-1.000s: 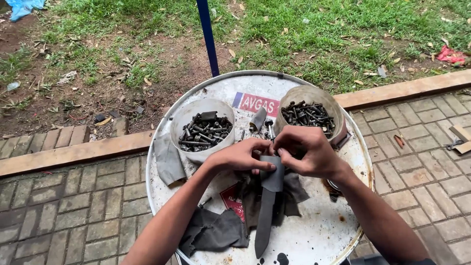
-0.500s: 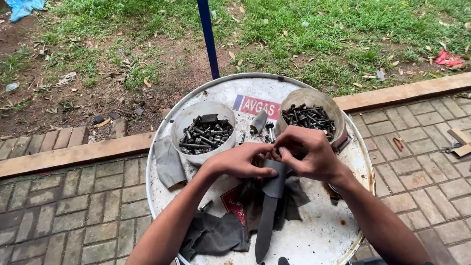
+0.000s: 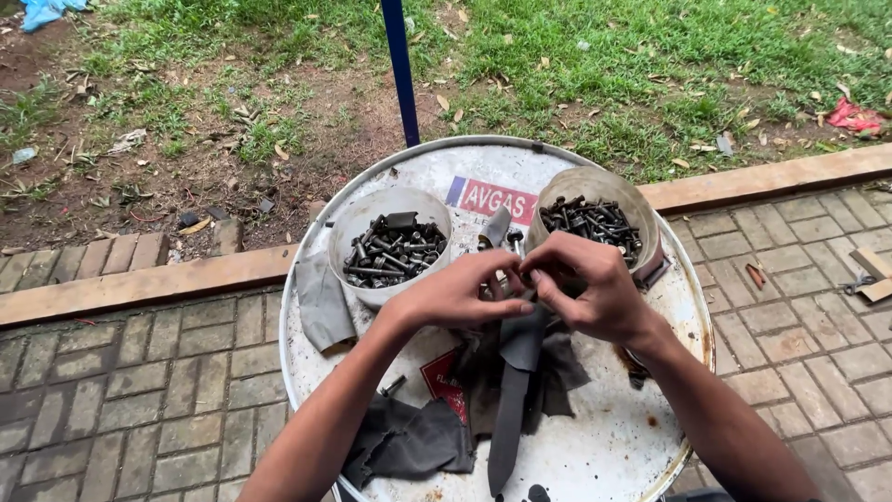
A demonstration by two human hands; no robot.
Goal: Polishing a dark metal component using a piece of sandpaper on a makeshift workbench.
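My left hand (image 3: 465, 293) and my right hand (image 3: 590, 284) meet over the middle of a round white drum top (image 3: 604, 446). Their fingertips pinch a small dark metal piece between them, mostly hidden by the fingers. Just beyond the hands lie a few loose bolts (image 3: 509, 244). A white tub (image 3: 358, 223) full of dark bolts stands at the back left of the drum top. A second tub (image 3: 641, 209) with bolts and nuts stands at the back right. Under my hands lie dark rubber strips (image 3: 509, 418).
A grey rubber piece (image 3: 321, 302) hangs over the drum's left edge. A blue pole (image 3: 400, 65) rises behind the drum. Brick paving (image 3: 139, 400) surrounds it, with a concrete curb (image 3: 149, 284) and grass (image 3: 650, 56) beyond. Wood scraps (image 3: 873, 274) lie at right.
The two hands stay together over the drum top; the fingers shift slightly around the small piece. Nothing else has moved.
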